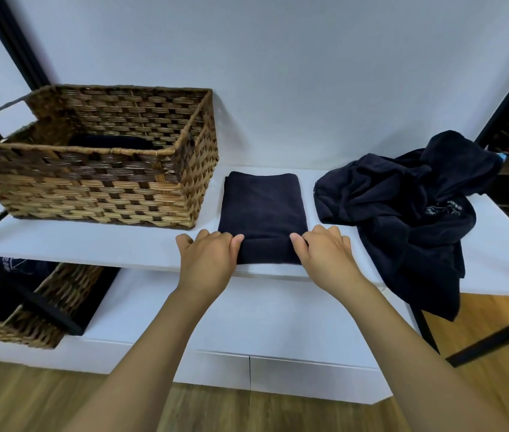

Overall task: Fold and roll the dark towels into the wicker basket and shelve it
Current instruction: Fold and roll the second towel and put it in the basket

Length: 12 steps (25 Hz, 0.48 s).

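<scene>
A folded dark towel (261,207) lies flat on the white shelf (91,244), its near end turned up into the start of a roll. My left hand (208,260) grips the roll's left end and my right hand (325,254) grips its right end. Left of the towel stands a wicker basket (97,185), with a dark towel (112,141) lying inside at the bottom. A crumpled heap of dark towels (403,207) sits to the right, one part hanging over the shelf's front edge.
A second wicker basket (28,307) holding dark cloth sits on the lower white shelf (231,322) at the left. Black frame posts (13,39) rise at both sides. Wooden floor (481,322) shows below.
</scene>
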Motion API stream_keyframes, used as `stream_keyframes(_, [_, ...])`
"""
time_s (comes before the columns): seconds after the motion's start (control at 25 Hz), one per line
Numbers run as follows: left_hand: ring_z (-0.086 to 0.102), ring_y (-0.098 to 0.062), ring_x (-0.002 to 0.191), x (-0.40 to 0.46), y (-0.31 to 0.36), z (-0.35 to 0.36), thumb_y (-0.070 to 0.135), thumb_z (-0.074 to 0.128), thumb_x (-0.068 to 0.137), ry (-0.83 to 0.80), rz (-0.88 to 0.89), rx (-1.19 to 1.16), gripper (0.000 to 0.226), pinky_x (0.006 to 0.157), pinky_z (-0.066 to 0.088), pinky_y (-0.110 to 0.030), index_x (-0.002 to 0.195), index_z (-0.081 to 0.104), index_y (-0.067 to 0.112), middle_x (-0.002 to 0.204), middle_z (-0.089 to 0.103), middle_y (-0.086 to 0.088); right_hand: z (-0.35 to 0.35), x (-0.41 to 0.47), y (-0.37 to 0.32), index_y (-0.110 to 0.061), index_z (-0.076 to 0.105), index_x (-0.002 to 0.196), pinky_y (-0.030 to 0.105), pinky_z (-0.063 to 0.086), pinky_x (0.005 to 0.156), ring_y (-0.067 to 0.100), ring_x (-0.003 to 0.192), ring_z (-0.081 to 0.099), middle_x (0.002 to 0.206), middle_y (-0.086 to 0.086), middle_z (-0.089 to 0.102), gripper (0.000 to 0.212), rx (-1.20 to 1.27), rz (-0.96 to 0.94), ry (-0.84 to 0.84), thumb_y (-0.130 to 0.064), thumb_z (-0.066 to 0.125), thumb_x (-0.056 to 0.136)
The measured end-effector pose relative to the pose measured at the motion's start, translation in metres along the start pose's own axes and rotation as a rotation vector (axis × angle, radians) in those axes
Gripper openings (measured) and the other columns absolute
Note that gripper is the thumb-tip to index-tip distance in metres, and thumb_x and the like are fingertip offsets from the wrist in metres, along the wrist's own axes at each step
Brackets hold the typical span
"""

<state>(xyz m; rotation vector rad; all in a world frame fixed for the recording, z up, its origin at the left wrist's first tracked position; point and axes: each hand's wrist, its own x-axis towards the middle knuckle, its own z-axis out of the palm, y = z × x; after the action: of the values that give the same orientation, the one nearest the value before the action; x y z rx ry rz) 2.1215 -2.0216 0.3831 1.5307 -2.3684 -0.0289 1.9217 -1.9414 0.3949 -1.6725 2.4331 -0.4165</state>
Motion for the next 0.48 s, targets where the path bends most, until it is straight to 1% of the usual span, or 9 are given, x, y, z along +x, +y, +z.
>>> stream_keyframes(0.08, [0.055, -0.022, 0.086, 0.009, 0.004, -0.006, 0.049, 0.031, 0.106, -0.087, -0.086, -0.011, 0.041, 0.081, 0.023, -0.041, 0.082, 0.052, 0.023, 0.072, 0.056, 0.007, -0.002, 0.008, -0.004, -0.017, 0.043, 0.070, 0.038, 0.034, 0.086, 0.025, 0.095, 0.042, 0.084, -0.002, 0.045, 0.048, -0.013, 0.057, -0.034, -0.046, 0.031, 0.105])
stream_keyframes(0.12, [0.055, -0.021, 0.089, 0.013, 0.006, -0.008, 0.050, 0.036, 0.105, -0.098, -0.120, -0.029, 0.033, 0.085, 0.025, -0.042, 0.091, 0.052, 0.025, 0.078, 0.058, 0.007, 0.000, 0.010, -0.005, -0.018, 0.045, 0.075, 0.038, 0.033, 0.086, 0.024, 0.095, 0.043, 0.088, -0.002, 0.045, 0.041, 0.007, 0.073, -0.022, -0.046, 0.035, 0.104])
stream_keyframes(0.16, [0.053, -0.020, 0.093, 0.016, 0.009, -0.010, 0.047, 0.043, 0.104, -0.063, -0.120, -0.042, 0.023, 0.088, 0.026, -0.043, 0.100, 0.050, 0.026, 0.087, 0.057, 0.007, 0.002, 0.011, -0.006, -0.019, 0.046, 0.082, 0.038, 0.033, 0.085, 0.023, 0.095, 0.043, 0.093, -0.002, 0.045, 0.033, 0.043, 0.073, 0.018, -0.044, 0.040, 0.103])
stream_keyframes(0.2, [0.051, -0.020, 0.098, 0.016, 0.011, -0.010, 0.040, 0.051, 0.102, 0.002, -0.070, -0.040, 0.014, 0.091, 0.026, -0.044, 0.106, 0.050, 0.027, 0.096, 0.055, 0.007, 0.004, 0.010, -0.006, -0.020, 0.045, 0.087, 0.037, 0.033, 0.084, 0.023, 0.094, 0.043, 0.096, -0.003, 0.045, 0.026, 0.078, 0.051, 0.072, -0.041, 0.045, 0.102])
stream_keyframes(0.24, [0.051, -0.021, 0.101, 0.013, 0.013, -0.009, 0.028, 0.062, 0.097, 0.097, 0.037, -0.036, 0.014, 0.092, 0.027, -0.043, 0.108, 0.054, 0.027, 0.101, 0.055, 0.006, 0.005, 0.008, -0.006, -0.020, 0.046, 0.089, 0.037, 0.033, 0.083, 0.023, 0.093, 0.043, 0.098, -0.003, 0.044, 0.022, 0.097, 0.013, 0.123, -0.038, 0.048, 0.102])
stream_keyframes(0.32, [0.058, -0.024, 0.099, 0.003, 0.010, 0.003, 0.003, 0.074, 0.080, 0.248, 0.321, -0.041, 0.033, 0.093, 0.029, -0.040, 0.105, 0.065, 0.022, 0.101, 0.062, 0.003, 0.009, 0.007, -0.003, -0.019, 0.050, 0.087, 0.037, 0.035, 0.082, 0.023, 0.091, 0.045, 0.096, -0.003, 0.046, 0.021, 0.102, -0.049, 0.193, -0.034, 0.052, 0.101])
stream_keyframes(0.36, [0.060, -0.023, 0.099, -0.004, 0.005, 0.009, 0.002, 0.075, 0.079, 0.280, 0.421, -0.072, 0.032, 0.095, 0.031, -0.038, 0.106, 0.068, 0.020, 0.102, 0.065, 0.003, 0.011, 0.008, -0.001, -0.019, 0.054, 0.085, 0.037, 0.036, 0.082, 0.022, 0.089, 0.046, 0.094, -0.004, 0.048, 0.023, 0.100, -0.068, 0.217, -0.035, 0.054, 0.101])
stream_keyframes(0.4, [0.060, -0.021, 0.103, -0.012, 0.001, 0.014, 0.010, 0.074, 0.084, 0.275, 0.456, -0.114, 0.028, 0.099, 0.032, -0.037, 0.111, 0.070, 0.019, 0.106, 0.067, 0.004, 0.012, 0.008, 0.001, -0.019, 0.057, 0.084, 0.037, 0.037, 0.080, 0.021, 0.088, 0.047, 0.092, -0.004, 0.050, 0.025, 0.091, -0.085, 0.248, -0.037, 0.054, 0.101])
stream_keyframes(0.48, [0.057, -0.017, 0.113, -0.020, -0.008, 0.020, 0.030, 0.070, 0.091, 0.224, 0.407, -0.160, 0.032, 0.104, 0.031, -0.036, 0.122, 0.067, 0.021, 0.115, 0.067, 0.008, 0.017, 0.007, 0.007, -0.018, 0.064, 0.083, 0.038, 0.040, 0.078, 0.023, 0.085, 0.049, 0.090, -0.003, 0.054, 0.033, 0.028, -0.146, 0.345, -0.042, 0.049, 0.100])
